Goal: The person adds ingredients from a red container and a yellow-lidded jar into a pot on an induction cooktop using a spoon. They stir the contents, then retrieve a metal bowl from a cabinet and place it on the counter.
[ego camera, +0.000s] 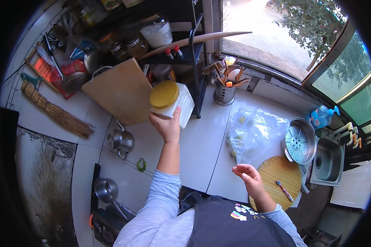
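My left hand grips a square clear plastic jar with a yellow lid and white contents, tilted above the counter beside the black shelf. A wooden board leans behind it. My right hand is raised with nothing in it, fingers partly curled and the thumb apart, over the left edge of a round slatted mat. A toothbrush lies on that mat. Just beyond my right hand sits a clear plastic bag with greenish things inside.
A steel utensil holder stands near the window. At right are a steamer pot, a soap bottle and a sink. Leftward are a metal kettle, green peppers, a saucepan and a straw brush.
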The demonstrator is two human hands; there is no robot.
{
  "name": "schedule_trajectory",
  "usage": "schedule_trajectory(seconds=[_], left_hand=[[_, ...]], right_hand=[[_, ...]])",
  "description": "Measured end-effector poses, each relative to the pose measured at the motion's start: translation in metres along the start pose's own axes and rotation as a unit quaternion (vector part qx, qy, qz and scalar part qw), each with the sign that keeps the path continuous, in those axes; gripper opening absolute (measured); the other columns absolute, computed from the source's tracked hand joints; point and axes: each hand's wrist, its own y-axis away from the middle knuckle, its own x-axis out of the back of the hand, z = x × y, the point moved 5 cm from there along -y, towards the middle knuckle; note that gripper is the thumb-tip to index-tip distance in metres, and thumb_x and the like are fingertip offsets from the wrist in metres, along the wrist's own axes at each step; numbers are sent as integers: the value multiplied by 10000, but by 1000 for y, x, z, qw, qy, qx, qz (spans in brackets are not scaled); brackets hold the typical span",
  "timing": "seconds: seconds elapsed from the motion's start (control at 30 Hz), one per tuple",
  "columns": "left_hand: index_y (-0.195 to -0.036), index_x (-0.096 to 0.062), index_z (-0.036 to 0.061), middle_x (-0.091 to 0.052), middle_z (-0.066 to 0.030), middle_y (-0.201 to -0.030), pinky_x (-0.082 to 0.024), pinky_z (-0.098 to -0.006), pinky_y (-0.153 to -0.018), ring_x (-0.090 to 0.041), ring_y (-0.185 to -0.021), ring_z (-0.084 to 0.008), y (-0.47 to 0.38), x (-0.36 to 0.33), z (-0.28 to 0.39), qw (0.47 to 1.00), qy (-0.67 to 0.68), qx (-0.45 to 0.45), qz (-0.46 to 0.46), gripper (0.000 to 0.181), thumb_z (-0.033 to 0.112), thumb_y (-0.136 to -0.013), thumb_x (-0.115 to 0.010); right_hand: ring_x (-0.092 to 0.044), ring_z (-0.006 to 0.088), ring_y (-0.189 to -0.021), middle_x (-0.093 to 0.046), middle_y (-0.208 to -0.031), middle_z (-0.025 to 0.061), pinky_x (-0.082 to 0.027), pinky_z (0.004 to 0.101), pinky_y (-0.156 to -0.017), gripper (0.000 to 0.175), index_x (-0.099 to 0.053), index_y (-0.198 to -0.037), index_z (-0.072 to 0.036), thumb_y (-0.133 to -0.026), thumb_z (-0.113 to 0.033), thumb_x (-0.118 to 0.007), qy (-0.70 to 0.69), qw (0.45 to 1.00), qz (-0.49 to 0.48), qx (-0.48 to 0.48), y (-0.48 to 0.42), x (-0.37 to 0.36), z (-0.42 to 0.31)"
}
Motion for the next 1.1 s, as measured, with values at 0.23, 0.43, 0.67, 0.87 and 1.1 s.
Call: schedule_trajectory(seconds=[0.23,0.43,0.67,0.87,1.1], left_hand=[[-1400,-286,-74,-366,-253,-1367,-268,-479,-1132,-346,-1318,-401,-26,-50,-27,1000,-9,21,10,1019,282,-664,-895],[-1318,-360,-56,-424,-257,-1296,-306,-496,-1075,-409,-1231,-420,-22,-83,-40,996,-77,-15,36,986,290,-587,-922],[-1356,-321,-42,-412,-264,-1306,-313,-514,-1067,-391,-1220,-436,-18,-114,-42,998,-43,21,34,1031,249,-578,-930],[-1363,-286,-53,-391,-275,-1334,-308,-516,-1072,-366,-1239,-454,-12,-114,-52,994,-91,-18,50,1045,257,-591,-918],[-1350,-260,-16,-372,-250,-1316,-350,-497,-1046,-390,-1220,-438,-3,-115,-60,998,-46,-15,38,1007,213,-610,-904]], right_hand=[[-598,220,-1148,-635,-1215,140,-446,371,-1043,342,-538,-1267,22,-933,-48,-555,-36,999,7,9,-12,2,0],[-603,234,-1145,-637,-1212,155,-447,395,-1041,342,-536,-1256,29,-927,-61,-568,28,1000,12,-7,-17,-3,-2],[-574,230,-1198,-624,-1240,150,-424,360,-1046,358,-520,-1272,31,-922,-18,-581,57,997,-39,-35,-14,-20,3],[-572,232,-1197,-618,-1244,144,-421,364,-1053,352,-520,-1272,29,-928,-17,-578,94,990,-71,-73,-16,-34,7],[-589,256,-1172,-629,-1214,159,-424,390,-1057,333,-532,-1240,35,-913,-9,-568,98,990,-76,-73,-18,-42,9]])
